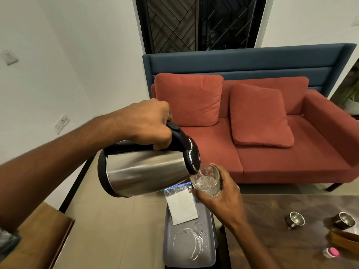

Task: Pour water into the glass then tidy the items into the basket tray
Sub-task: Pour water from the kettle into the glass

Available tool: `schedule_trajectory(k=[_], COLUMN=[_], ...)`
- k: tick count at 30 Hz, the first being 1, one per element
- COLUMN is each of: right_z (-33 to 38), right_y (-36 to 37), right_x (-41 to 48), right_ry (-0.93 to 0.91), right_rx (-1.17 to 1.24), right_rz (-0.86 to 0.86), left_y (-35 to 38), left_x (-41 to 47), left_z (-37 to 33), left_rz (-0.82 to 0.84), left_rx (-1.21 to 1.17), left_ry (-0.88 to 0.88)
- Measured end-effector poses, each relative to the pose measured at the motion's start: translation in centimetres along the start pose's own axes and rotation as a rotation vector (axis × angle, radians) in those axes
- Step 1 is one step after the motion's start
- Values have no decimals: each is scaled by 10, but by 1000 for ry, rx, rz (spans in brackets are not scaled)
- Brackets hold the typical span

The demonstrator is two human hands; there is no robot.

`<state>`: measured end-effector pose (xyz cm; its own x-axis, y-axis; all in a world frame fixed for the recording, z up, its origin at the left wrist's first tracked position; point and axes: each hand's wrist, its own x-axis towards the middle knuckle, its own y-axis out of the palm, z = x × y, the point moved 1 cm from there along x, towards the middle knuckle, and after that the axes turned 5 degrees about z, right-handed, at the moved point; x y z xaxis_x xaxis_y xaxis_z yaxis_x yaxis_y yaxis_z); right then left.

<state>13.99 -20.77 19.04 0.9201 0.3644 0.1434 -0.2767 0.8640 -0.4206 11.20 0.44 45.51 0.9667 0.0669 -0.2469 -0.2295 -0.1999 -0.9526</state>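
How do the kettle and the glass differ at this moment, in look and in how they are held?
The kettle is opaque steel with black trim; the glass is clear. The kettle is tipped far over, spout down; the glass stays nearly upright. The left hand grips the kettle's handle; the right hand wraps the glass's side. Both are held above the tray.

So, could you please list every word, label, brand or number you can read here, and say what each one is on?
No text here can be read.
Glass: a small red and white mark near its base, too blurred to read.
Plastic pouch in the grey tray: a blue strip and a white sheet, with no lettering that shows.
Kettle: no brand or marking visible.
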Motion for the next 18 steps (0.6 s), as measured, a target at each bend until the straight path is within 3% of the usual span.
schedule_trajectory(k=[18], right_z=[4], right_y=[-2], right_x=[0], right_ry=[-2], right_rx=[11], right_rz=[-9], left_y=[0], left_x=[2], left_z=[1], left_rz=[-10], left_rx=[5], left_ry=[4])
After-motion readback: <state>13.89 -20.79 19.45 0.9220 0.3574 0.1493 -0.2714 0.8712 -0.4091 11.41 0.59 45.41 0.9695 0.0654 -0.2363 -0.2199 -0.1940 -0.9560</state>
